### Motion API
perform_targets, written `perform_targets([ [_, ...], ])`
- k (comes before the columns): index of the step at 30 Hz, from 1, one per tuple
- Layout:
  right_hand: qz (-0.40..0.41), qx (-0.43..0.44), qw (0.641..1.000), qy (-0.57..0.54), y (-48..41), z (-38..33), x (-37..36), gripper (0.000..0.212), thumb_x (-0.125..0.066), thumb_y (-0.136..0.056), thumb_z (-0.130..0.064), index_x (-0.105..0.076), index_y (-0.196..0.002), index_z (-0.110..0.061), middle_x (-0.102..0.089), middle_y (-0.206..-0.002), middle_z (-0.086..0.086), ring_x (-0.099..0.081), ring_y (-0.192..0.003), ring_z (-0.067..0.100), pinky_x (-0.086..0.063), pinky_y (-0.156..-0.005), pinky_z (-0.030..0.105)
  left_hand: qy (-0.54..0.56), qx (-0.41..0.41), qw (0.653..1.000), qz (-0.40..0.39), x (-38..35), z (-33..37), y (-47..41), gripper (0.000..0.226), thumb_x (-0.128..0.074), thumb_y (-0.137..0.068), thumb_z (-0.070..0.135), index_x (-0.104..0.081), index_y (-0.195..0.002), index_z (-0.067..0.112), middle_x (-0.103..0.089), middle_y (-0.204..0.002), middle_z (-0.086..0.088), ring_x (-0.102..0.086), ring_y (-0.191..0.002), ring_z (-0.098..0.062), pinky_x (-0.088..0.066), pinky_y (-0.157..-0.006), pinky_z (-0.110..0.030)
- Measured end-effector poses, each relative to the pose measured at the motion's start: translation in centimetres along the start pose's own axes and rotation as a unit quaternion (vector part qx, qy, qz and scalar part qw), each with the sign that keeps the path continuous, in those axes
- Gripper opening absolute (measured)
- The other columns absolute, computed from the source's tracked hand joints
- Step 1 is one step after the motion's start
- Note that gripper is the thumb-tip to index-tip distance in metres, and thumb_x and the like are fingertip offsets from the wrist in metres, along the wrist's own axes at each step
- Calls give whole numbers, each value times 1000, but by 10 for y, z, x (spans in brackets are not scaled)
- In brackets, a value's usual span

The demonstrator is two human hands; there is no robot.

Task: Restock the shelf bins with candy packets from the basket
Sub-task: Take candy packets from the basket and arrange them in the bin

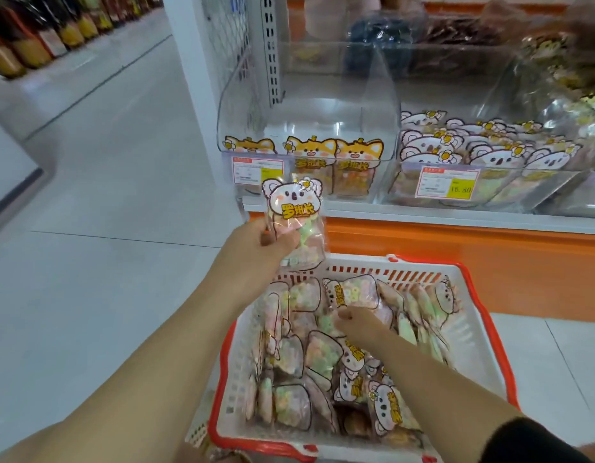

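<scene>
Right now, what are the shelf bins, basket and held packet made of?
Clear shelf bin: likely glossy acrylic, see-through with glare. White orange-rimmed basket: moulded plastic, slotted walls. Koala-print packet: probably clear plastic film, candies show through.

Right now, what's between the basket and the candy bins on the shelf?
In the head view, the shelf's white front edge and orange base panel lie between the basket and the bins.

WORN | left hand [256, 248]: bare, forearm bare along its whole visible length, left of the basket [406, 271] | right hand [356, 324]: bare, forearm bare above the basket | sleeve [529, 442]: black, plain, soft rounded edge, covers the right arm beside the basket's near right corner
</scene>
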State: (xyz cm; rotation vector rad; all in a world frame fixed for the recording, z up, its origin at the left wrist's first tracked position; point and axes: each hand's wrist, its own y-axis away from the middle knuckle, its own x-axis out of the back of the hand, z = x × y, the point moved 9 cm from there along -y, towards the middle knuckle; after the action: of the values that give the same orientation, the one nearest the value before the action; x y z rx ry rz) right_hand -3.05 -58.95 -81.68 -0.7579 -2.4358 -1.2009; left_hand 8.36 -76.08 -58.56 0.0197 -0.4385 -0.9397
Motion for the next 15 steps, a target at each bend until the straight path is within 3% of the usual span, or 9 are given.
perform_targets([
  [3, 93, -2, 996, -9, -5, 9, 15, 24, -56, -98, -12, -72, -111, 0, -74, -100, 8, -52, -52, 11, -49, -50, 21, 27, 5, 1000, 10, 1, 0, -8, 15, -64, -95, 42, -70, -105, 33, -71, -98, 9, -65, -86, -11, -56, -94, -48],
  [6, 130, 18, 991, -37, 9, 7, 42, 14, -67, -92, -7, -79, -96, -11, -73, -96, -4, -63, -66, 7, -48, -54, 11, 58, 24, 998, 14, 0, -1, -11, 20, -66, -90, 47, -70, -103, 33, -72, -104, 7, -68, -101, -15, -55, -96, -49],
  [8, 144, 19, 986, -84, 22, 9, 66, 15, -71, -88, -5, -76, -94, -18, -72, -89, -3, -63, -66, 8, -50, -59, 15, 78, 44, 996, 7, -4, -2, -9, 27, -68, -80, 52, -70, -100, 34, -72, -108, 3, -68, -104, -17, -55, -96, -49],
  [10, 168, 26, 978, -121, 39, 7, 96, 22, -72, -85, -2, -67, -98, -18, -69, -72, 0, -62, -57, 13, -56, -72, 32, 104, 70, 992, -2, -10, -7, -8, 33, -72, -73, 55, -70, -98, 34, -72, -111, 1, -68, -107, -19, -55, -96, -48],
  [12, 187, 36, 965, -179, 57, 4, 126, 39, -73, -81, 0, -56, -111, -19, -64, -60, -1, -61, -57, 24, -54, -73, 49, 138, 94, 986, -11, -19, -11, -6, 22, -72, -86, 41, -69, -104, 29, -72, -113, 0, -69, -108, -19, -57, -92, -43],
  [15, 168, 50, 937, -300, 89, -14, 151, 62, -68, -81, 5, -44, -132, -20, -59, -64, 8, -51, -62, 33, -44, -64, 45, 184, 144, 972, -24, -36, -21, 1, 16, -64, -98, 24, -67, -113, 23, -72, -116, -2, -70, -104, -20, -59, -83, -36],
])
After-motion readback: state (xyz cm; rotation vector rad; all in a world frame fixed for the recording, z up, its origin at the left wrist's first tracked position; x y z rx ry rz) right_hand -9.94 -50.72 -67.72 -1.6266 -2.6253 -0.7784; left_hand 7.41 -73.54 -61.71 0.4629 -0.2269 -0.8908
